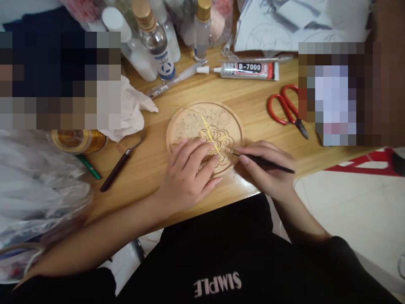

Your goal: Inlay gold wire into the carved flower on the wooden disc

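A round wooden plate (205, 104) with a raised rim lies on the table, with flower and line drawings on its face. Gold wire outlines (226, 137) form a flower on it, and a bright strand of gold wire (207, 126) runs across it. My left hand (191, 171) rests over the plate's lower left, fingers stretched out, hiding part of the flower. Between the thumb and fingers of my right hand (268, 166) are black tweezers (264, 161), their tip over the flower's right side.
Red-handled scissors (286, 105) and a B-7000 glue tube (249, 70) lie beyond the plate. Bottles (158, 50) stand at the back. On the left are a dark-handled hook tool (117, 169), a gold wire spool (79, 141) and crumpled tissue (131, 109). Two areas are pixelated.
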Available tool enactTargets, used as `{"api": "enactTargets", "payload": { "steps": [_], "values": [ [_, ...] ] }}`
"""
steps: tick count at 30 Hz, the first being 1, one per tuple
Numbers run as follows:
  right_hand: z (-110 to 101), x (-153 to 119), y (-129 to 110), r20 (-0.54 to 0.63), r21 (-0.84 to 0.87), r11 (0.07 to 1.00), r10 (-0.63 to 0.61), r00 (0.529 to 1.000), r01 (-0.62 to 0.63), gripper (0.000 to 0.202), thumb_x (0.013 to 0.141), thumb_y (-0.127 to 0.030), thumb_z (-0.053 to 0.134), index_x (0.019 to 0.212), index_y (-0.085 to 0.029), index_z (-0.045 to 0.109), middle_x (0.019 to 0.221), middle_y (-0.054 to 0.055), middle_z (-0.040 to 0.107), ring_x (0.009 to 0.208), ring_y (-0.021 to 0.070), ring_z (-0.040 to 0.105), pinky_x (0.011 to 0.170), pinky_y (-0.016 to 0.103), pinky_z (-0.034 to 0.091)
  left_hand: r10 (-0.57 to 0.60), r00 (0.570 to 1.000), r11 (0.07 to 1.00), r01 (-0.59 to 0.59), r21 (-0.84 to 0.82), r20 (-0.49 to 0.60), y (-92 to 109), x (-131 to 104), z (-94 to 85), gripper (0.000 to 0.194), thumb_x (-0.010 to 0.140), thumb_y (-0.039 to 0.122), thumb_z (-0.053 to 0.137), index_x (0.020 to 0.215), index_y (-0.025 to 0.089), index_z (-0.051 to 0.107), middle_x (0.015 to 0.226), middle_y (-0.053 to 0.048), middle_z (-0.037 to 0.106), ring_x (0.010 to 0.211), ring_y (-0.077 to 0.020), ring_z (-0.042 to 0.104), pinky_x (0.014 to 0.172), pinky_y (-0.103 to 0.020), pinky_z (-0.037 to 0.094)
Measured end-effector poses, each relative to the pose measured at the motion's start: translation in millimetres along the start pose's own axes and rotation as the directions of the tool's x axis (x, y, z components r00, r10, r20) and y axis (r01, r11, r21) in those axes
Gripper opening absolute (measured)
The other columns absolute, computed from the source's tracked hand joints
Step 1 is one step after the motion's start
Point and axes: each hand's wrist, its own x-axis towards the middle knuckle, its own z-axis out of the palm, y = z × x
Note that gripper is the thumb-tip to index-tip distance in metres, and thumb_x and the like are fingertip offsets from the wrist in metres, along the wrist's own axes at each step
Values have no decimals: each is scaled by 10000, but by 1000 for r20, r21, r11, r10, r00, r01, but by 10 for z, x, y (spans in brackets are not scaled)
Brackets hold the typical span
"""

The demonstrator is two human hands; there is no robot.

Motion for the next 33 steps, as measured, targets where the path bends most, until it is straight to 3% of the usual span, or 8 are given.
{"api": "enactTargets", "payload": {
  "steps": [8,15,33],
  "values": [
    [24,-11,-37,159,-18,989,-141,977,146,235,829,-106,654,1041,-199,694,925,58,727,800,151,684,674,287,569,-10,1000,1000,10,-5,11,-2,-4,16,288,880,319,581,1111,150,612,1231,-168,601,1205,-327,530,1017,-555,436],
    [33,-4,-39,188,-26,985,-163,969,171,252,841,-107,641,1073,-199,679,981,76,725,897,174,691,749,324,582,-6,1000,1000,6,-13,10,-6,-9,24,295,880,318,585,1108,132,613,1230,-182,595,1208,-331,521,1014,-555,445],
    [39,25,-51,214,-10,984,-173,961,180,261,817,-70,660,1050,-185,683,923,75,709,850,165,677,724,306,577,4,1000,999,-4,37,-5,-1,12,18,270,882,313,597,1075,127,622,1213,-160,600,1173,-314,543,1004,-530,473]
  ]
}}
